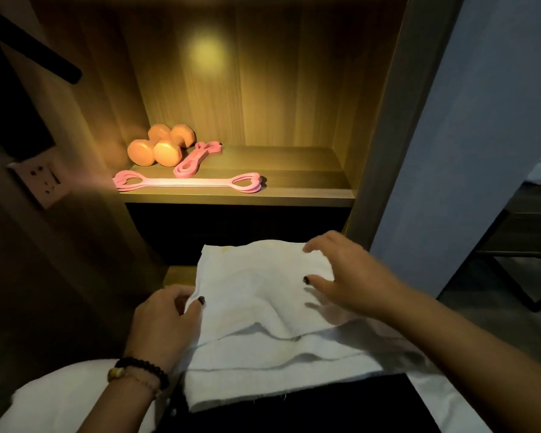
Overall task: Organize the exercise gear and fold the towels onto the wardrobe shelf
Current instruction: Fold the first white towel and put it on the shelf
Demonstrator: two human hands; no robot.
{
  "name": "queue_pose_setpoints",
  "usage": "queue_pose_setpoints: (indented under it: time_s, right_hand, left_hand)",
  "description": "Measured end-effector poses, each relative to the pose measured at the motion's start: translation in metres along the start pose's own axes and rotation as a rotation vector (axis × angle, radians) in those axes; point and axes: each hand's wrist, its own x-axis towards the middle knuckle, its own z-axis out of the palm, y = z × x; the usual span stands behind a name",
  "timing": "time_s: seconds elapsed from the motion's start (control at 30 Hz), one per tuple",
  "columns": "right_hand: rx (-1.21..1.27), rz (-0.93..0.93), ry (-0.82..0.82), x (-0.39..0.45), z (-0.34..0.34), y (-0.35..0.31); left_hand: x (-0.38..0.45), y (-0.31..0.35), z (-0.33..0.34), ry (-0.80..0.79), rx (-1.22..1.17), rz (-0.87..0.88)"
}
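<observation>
At the bottom of the frame a white towel lay partly folded, its layers stepped toward the lower edge, in front of the wardrobe. The left hand, lower left with a dark bead bracelet at the wrist, pinched the towel's left edge between thumb and curled fingers. The right hand, centre right, hovered over the towel's upper right corner with fingers spread apart and loosely bent, gripping nothing; whether the fingertips touched the cloth I could not tell. Farther up, on the lit wardrobe shelf, a long pink resistance band lay along the front edge. Behind it lay a shorter pink band, and two orange dumbbells sat at the shelf's left rear.
</observation>
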Motion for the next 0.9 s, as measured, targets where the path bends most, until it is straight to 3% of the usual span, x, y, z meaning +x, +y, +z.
queue_pose_setpoints:
  time_s: [0.1,0.17,0.27,0.37,0.57,0.8,0.9]
  right_hand:
    - [0.086,-0.257,-0.211,0.005,0.026,-0.044]
    - [0.013,-0.368,-0.28,0.009,0.049,-0.066]
    - [-0.125,-0.473,-0.192,0.011,0.073,-0.085]
    - [-0.118,-0.545,-0.057,0.009,0.076,-0.083]
    - [-0.177,-0.7,0.005,-0.005,0.069,-0.095]
    - [-0.134,-0.692,-0.015,-0.019,0.08,-0.093]
    - [-0.078,-0.705,-0.153,-0.017,0.069,-0.088]
  left_hand:
    - [-0.001,-0.006,-0.004,-0.082,-0.244,-0.172]
    - [-0.004,-0.008,-0.008,-0.13,-0.461,-0.274]
    - [-0.005,-0.013,-0.011,-0.167,-0.621,-0.384]
    - [-0.004,-0.019,-0.014,-0.162,-0.628,-0.413]
    - [-0.008,-0.031,-0.033,-0.296,-0.614,-0.42]
    - [-0.02,-0.03,-0.019,-0.42,-0.378,-0.434]
    - [-0.024,-0.027,-0.014,-0.451,-0.386,-0.388]
